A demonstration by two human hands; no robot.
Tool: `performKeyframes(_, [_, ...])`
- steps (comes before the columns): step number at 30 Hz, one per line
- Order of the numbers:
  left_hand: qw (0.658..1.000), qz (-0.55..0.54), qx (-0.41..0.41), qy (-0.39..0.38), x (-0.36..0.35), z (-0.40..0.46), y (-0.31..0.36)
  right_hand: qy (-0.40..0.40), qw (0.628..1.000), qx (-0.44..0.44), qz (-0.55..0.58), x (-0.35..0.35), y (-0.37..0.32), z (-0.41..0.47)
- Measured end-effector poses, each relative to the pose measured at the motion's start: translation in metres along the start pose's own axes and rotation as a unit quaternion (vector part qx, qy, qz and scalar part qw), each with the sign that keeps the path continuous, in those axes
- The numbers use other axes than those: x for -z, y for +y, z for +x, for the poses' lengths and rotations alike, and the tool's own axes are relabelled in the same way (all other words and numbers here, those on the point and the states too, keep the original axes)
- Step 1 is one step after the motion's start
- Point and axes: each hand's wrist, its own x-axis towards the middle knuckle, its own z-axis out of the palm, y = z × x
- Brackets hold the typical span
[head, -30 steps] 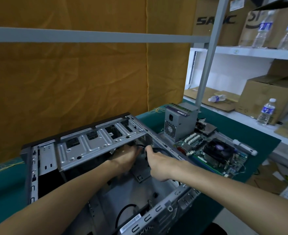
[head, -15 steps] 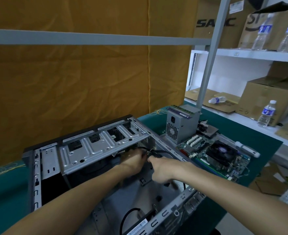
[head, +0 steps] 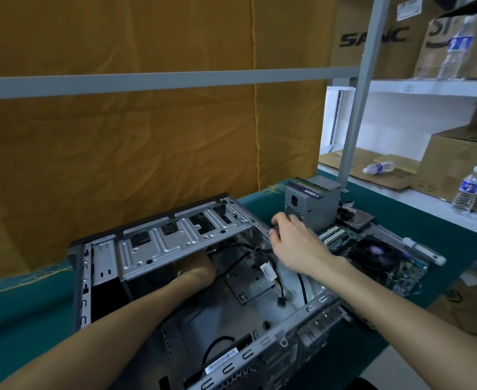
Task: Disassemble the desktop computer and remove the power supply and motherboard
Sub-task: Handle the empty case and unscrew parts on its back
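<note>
One open grey steel computer case (head: 175,277), lying on its side on the teal mat (head: 20,319); all places given from it. One grey box power supply (head: 311,205), upright just beyond its far right corner. One green motherboard with black fan (head: 372,257), flat on the mat just right of the case. One white-handled screwdriver (head: 425,251), beyond the motherboard. Four clear water bottles on the white shelves, well right. Your left hand (head: 195,267) reaches under the drive cage (head: 183,235); its fingers are hidden, so its grip cannot be told. Your right hand (head: 296,240) hovers over the case's far right edge, fingers loosely curled, grasping nothing. Black cables (head: 248,257) lie loose inside the case.
</note>
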Motion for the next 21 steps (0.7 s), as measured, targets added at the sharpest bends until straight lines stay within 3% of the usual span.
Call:
performKeyframes(7, [0.995, -0.088, -0.034, 0.036, 0.003, 0.001, 0.004, 0.016, 0.998, 0.027, -0.056, -0.010, 0.002, 0.000])
performKeyframes(11, [0.980, -0.165, -0.109, 0.004, -0.002, -0.016, 0.011, 0.005, 0.999, 0.017, -0.036, -0.008, 0.005, 0.001])
performKeyframes(16, [0.930, -0.357, -0.085, -0.037, -0.011, -0.040, 0.036, 0.001, 1.000, 0.005, -0.029, -0.008, 0.005, 0.000])
performKeyframes(21, [0.912, -0.372, -0.099, -0.144, -0.013, -0.054, 0.057, -0.001, 1.000, 0.008, -0.024, -0.006, 0.004, -0.001])
